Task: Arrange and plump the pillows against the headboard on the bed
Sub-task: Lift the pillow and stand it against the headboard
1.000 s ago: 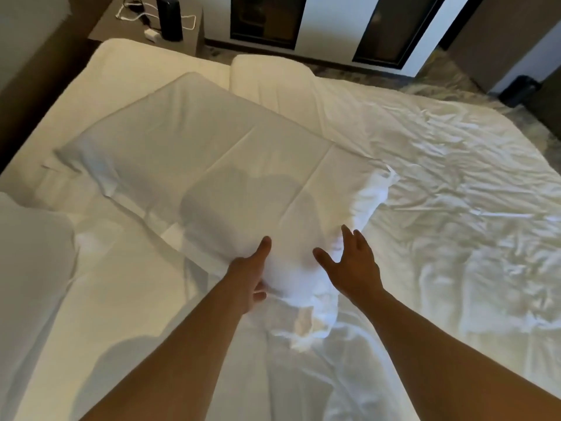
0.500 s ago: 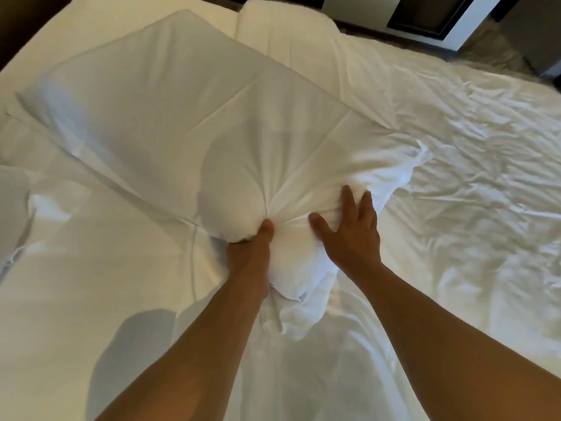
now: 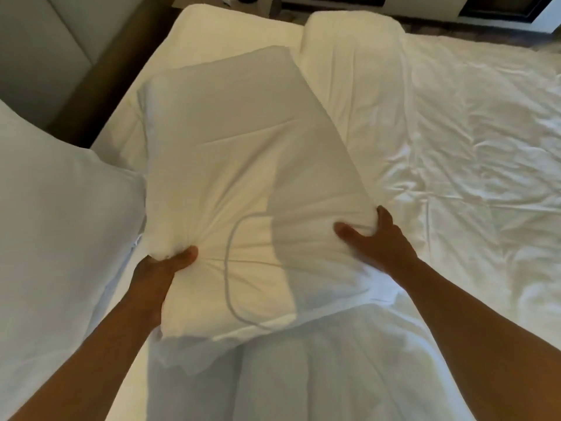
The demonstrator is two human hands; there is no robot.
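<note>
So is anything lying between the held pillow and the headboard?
Nothing visible does. Both the left hand and right hand grip the pillow; only bare sheet lies toward the headboard. Another pillow sits alongside.

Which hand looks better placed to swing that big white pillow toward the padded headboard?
Probably the left hand. It grips the white fabric pillow at the corner nearer the grey padded headboard. The right hand grips the far side.

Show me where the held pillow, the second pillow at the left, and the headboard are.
held pillow (image 3: 243, 165): head view, on its smooth upper face.
second pillow (image 3: 60, 223): head view, on its broad white side.
headboard (image 3: 36, 53): head view, on its padded grey panel.
</note>
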